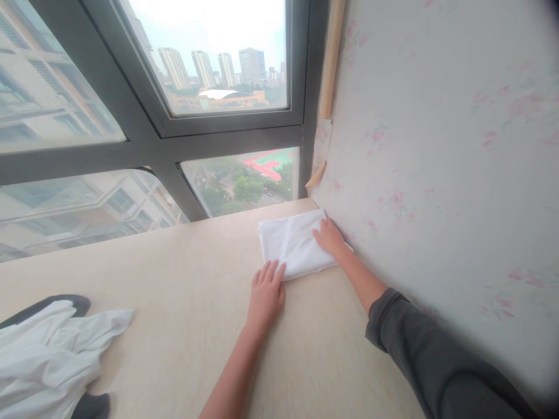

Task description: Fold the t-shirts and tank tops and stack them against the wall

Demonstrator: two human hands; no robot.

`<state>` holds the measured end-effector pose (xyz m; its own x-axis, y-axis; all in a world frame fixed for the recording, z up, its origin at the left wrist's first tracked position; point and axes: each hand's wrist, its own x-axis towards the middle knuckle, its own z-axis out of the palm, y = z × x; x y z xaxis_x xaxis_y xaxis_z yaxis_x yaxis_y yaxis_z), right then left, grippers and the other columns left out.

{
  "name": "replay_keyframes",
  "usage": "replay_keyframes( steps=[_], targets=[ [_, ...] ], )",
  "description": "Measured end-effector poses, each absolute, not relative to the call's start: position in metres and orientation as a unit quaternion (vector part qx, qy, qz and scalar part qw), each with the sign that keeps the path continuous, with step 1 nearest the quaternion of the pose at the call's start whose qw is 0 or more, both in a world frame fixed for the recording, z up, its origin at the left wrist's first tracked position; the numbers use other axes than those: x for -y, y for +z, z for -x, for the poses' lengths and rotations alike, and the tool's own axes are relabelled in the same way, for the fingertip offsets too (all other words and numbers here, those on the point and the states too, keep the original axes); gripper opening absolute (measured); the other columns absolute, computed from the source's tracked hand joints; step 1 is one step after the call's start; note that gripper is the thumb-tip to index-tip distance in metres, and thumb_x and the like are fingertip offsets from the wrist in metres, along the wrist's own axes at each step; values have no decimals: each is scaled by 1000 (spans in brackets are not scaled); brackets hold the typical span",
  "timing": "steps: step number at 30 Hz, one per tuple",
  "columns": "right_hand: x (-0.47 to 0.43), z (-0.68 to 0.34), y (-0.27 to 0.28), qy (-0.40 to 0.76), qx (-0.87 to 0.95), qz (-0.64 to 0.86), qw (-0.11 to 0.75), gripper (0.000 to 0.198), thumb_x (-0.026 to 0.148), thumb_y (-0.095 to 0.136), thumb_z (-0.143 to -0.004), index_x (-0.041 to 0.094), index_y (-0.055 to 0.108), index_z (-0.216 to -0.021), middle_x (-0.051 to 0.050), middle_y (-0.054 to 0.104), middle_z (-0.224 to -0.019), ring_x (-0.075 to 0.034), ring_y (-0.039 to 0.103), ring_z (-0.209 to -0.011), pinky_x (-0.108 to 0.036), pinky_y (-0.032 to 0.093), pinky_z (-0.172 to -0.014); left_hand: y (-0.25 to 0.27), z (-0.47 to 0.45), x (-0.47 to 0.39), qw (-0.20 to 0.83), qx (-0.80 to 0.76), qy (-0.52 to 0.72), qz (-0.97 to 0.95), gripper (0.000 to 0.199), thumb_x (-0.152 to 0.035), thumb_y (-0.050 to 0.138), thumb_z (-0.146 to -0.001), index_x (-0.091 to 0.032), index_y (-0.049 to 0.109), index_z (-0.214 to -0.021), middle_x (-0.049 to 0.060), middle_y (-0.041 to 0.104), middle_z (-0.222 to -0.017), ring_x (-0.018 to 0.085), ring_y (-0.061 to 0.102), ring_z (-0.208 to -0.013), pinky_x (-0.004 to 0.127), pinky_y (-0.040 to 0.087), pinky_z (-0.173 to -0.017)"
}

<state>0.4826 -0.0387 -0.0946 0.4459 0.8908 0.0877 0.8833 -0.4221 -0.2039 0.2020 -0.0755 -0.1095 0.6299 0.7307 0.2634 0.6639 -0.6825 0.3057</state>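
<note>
A folded white cloth (294, 241), perhaps a garment, lies flat in the corner of the window ledge, close against the wall. My left hand (267, 286) rests at its near left corner, fingers stretched out, the tips on the fabric. On the cloth's right side lies my right hand (328, 235), its thumb and fingers apart and pressing on the top near the far right edge. Part of the cloth's right end is hidden under my right hand and wrist.
A crumpled white garment (48, 349) lies at the left on the pale ledge (174, 314), with dark fabric (78, 304) under it. The grey window frame (231, 141) borders the far side. Floral wallpaper (419, 151) covers the right wall, peeling (317, 177) near the frame.
</note>
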Motion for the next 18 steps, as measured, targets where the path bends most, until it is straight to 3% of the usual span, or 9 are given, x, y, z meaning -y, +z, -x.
replay_keyframes(
  steps=[5, 10, 15, 18],
  targets=[
    [19, -454, -96, 33, 577, 809, 109, 67, 57, 34, -99, 17, 33, -153, -17, 20, -162, -38, 16, -147, -58, 16, -114, -108, -201, 76, 90, -384, 191, -899, 55, -10, 45, -88, -23, 50, -142, 9, 49, -150, 29, 37, -141, 50, 32, -114],
    [-5, -461, -93, 60, 540, 836, 80, 65, 57, 31, -99, 18, 39, -150, -16, 24, -161, -37, 15, -147, -62, 17, -112, -111, -200, 78, 92, -384, 197, -897, 56, -10, 47, -88, -24, 49, -142, 8, 49, -149, 28, 38, -141, 50, 33, -114],
    [-21, -449, -84, 57, 531, 842, 78, 59, 45, 30, -100, 11, 43, -146, -23, 29, -157, -39, 21, -144, -66, 16, -110, -112, -201, 78, 98, -389, 203, -893, 57, -10, 50, -86, -25, 49, -141, 9, 49, -148, 28, 38, -140, 51, 33, -114],
    [-19, -412, -85, 69, 584, 804, 88, 58, 45, 34, -100, 16, 40, -149, -17, 26, -160, -35, 20, -146, -60, 15, -114, -111, -202, 79, 102, -389, 204, -892, 57, -10, 49, -86, -25, 49, -141, 9, 49, -149, 29, 38, -141, 52, 33, -114]
  ],
)
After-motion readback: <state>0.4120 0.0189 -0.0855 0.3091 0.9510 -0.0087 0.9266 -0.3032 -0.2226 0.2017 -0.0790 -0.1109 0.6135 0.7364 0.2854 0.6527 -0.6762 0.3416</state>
